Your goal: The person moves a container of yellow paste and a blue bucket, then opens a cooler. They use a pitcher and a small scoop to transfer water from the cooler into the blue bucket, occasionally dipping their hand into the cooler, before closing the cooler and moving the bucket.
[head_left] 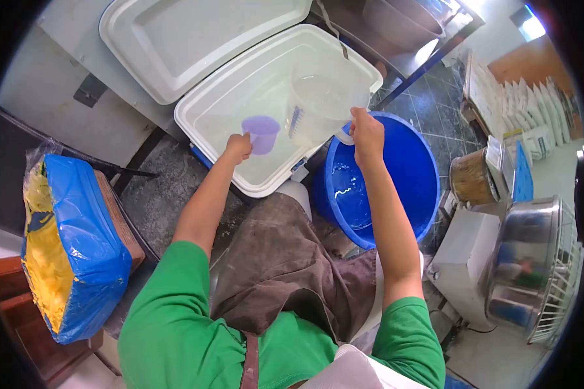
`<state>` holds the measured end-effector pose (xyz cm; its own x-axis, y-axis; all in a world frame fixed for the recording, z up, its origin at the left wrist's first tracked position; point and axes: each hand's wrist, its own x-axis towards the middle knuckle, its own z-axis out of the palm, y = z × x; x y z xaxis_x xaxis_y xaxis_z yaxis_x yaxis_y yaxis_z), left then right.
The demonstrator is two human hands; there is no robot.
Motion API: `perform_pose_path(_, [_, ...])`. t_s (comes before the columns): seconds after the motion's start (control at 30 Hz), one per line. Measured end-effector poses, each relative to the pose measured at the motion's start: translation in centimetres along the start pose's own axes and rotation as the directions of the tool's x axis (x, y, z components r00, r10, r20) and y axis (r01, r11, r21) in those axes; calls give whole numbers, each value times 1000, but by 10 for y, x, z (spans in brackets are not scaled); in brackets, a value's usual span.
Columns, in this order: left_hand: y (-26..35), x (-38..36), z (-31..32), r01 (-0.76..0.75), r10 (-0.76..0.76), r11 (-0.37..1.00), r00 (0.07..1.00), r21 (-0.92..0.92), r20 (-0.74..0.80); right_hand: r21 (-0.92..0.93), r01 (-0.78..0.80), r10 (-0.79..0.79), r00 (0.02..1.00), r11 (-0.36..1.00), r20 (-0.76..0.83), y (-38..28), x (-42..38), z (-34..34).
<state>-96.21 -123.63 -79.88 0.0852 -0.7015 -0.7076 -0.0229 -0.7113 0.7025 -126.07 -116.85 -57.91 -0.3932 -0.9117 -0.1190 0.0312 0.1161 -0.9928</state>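
Observation:
My left hand (pixel 239 148) is closed on the handle of a small purple measuring cup (pixel 263 135), held over the open white cooler (pixel 187 107). In my right hand (pixel 368 133) is the handle of a large clear measuring jug (pixel 319 107) with markings on its side. The jug overlaps the cooler's right part in this view. Pale liquid (pixel 230 97) shows inside the cooler. Beneath my right forearm stands a round blue tub (pixel 405 175), its inside wet and shiny.
The cooler's lid (pixel 194 39) is tipped back behind it. At left, a blue plastic bag (pixel 87 240) in a box holds yellow stuff. On the right are a steel pot (pixel 522 259), a tub with brown contents (pixel 472 178) and white packets (pixel 532 110). A metal bowl (pixel 402 23) sits at the back.

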Motion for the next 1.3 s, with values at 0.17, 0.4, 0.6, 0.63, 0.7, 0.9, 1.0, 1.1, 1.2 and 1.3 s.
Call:
perform_pose_path(0.17, [71,-89,-15,-277,275,959,961,-61,-35,-42,33,-34,999,999,-23,2,0,1])
perform_pose_path(0.4, [173,-200,-42,-550,572,814,814,184,-97,-80,52,-53,999,995,-8,-3,-2,1])
perform_pose_path(0.6, [212,-258,-43,-739,783,600,621,307,-37,-68,61,-62,998,996,-4,-4,-3,1])
perform_pose_path(0.63, [215,-262,-41,-759,805,569,593,318,-23,-75,62,-63,998,995,-4,-4,-3,1])
perform_pose_path(0.7, [222,-273,-35,-779,825,535,564,327,-4,-83,64,-65,998,994,-8,-7,-5,1])
perform_pose_path(0.9, [231,-294,-15,-784,886,372,460,497,64,-87,18,-16,1000,996,20,-12,-9,1])
perform_pose_path(1.0, [231,-295,-5,-785,914,298,398,543,74,-48,15,-14,1000,999,21,-12,-10,0])
perform_pose_path(1.1, [232,-297,2,-786,927,231,357,573,116,-82,17,-14,999,996,30,-9,-7,-1])
perform_pose_path(1.2, [232,-300,7,-743,915,224,384,631,127,-80,15,-13,1000,997,21,-8,-7,0])
perform_pose_path(1.3, [232,-296,8,-693,911,175,383,699,152,-101,21,-19,1000,995,22,-4,-5,0])
